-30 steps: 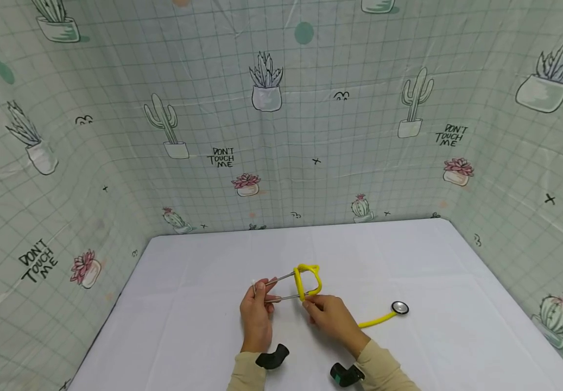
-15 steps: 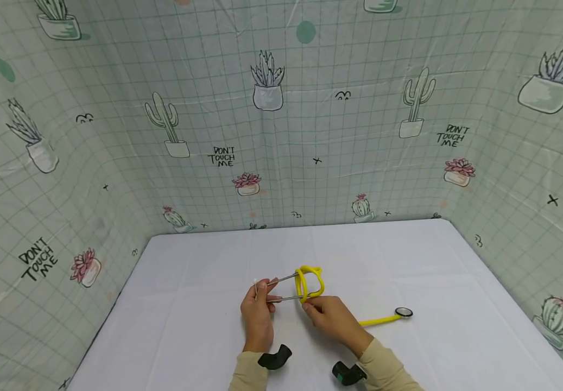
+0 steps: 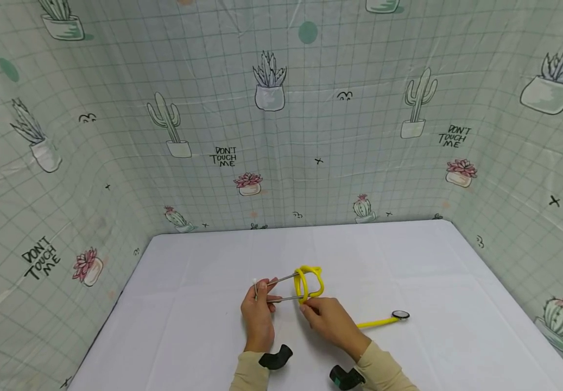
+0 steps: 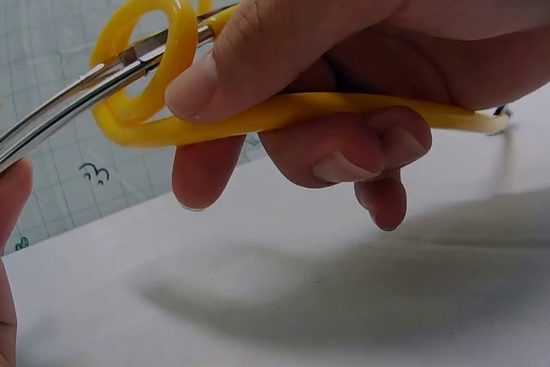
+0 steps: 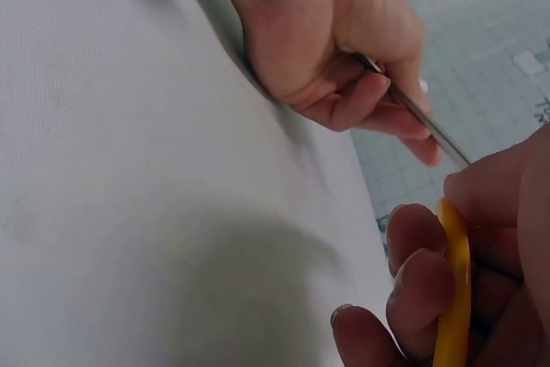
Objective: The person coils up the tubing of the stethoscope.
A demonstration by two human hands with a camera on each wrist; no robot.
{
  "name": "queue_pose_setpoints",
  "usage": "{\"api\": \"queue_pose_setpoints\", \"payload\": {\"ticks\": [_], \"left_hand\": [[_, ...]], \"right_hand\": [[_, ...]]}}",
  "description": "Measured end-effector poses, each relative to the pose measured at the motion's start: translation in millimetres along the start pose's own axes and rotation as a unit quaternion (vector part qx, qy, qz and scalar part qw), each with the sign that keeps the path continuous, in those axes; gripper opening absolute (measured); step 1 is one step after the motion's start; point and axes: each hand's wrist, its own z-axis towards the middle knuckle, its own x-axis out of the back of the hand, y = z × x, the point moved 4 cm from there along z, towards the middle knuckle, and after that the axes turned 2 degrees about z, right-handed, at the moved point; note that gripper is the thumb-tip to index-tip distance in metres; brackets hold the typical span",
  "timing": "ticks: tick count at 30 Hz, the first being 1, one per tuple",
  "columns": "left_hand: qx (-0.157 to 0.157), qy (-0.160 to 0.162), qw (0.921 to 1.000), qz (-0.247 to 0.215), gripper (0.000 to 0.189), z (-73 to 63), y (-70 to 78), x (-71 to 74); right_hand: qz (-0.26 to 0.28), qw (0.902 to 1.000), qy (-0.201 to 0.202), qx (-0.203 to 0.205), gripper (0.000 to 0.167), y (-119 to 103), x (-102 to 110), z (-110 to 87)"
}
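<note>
A stethoscope with yellow tubing (image 3: 321,281) and metal ear tubes is held between both hands. My left hand (image 3: 258,320) grips the ear-tube end at the left; a white eartip (image 3: 255,281) shows by its thumb. Around the metal tubes runs a loop of the yellow tubing (image 4: 182,32), seen closely in the left wrist view. My right hand (image 3: 329,323) pinches the tubing between thumb and fingers just below that loop. Beyond the right hand, the tubing leads out to the round chest piece (image 3: 400,315). The palm hides part of the tubing.
A white-covered table (image 3: 203,271) lies under the hands. Fabric printed with cacti (image 3: 281,136) stands behind it and along both sides. Black wrist cameras (image 3: 276,357) sit on the beige sleeves (image 3: 249,372).
The chest piece has dipped slightly, and its disc looks flatter. My right hand has shifted very little, while the left keeps its hold on the ear tubes.
</note>
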Motion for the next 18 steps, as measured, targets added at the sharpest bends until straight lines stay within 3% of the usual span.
{"api": "queue_pose_setpoints", "payload": {"ticks": [8, 18], "left_hand": [[-0.005, -0.011, 0.9999, -0.001, 0.037, 0.3, 0.2, -1.5], [-0.002, -0.001, 1.0, 0.005, 0.037, -0.9, 1.8, -0.9]], "right_hand": [[0.008, 0.9995, -0.019, -0.023, 0.023, 3.2, -5.1, -0.6], [-0.052, 0.9986, 0.005, -0.012, 0.015, -4.4, 2.5, -6.1]]}}
